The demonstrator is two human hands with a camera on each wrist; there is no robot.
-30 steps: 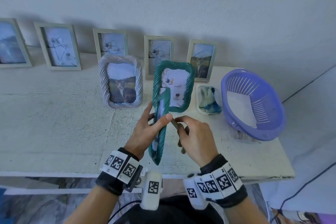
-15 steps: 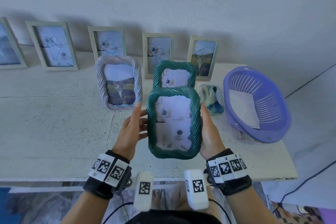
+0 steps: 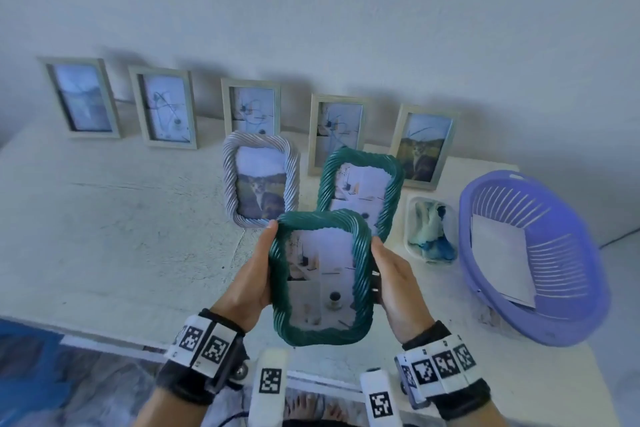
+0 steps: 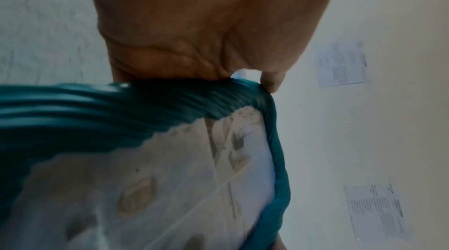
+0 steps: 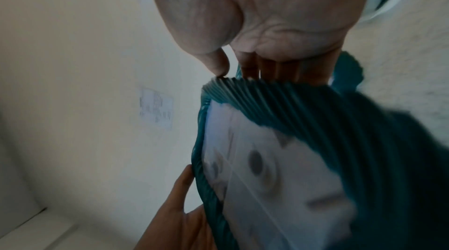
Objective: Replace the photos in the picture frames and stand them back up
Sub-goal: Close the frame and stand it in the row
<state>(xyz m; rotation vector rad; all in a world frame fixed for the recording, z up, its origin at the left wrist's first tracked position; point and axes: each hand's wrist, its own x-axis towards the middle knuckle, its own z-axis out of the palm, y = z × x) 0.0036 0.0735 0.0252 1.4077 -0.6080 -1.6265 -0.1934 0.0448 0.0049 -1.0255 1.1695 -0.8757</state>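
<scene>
Your left hand [image 3: 251,282] and right hand [image 3: 393,282] clamp long edges of green rope frame [image 3: 322,279], lower centre of head view, held face-up above table [image 3: 104,236]. Both hands gripping it: thumbs on front rim, fingers [image 5: 279,70] curled behind. Symmetric hold likely for checking photo [image 3: 320,282] seating before standing frame.

Second green frame [image 3: 360,189] stands directly behind, white rope frame [image 3: 259,178] to its left.

Only right wrist view shows fingers behind frame. Only head view shows purple basket [image 3: 533,253], centre right.
</scene>
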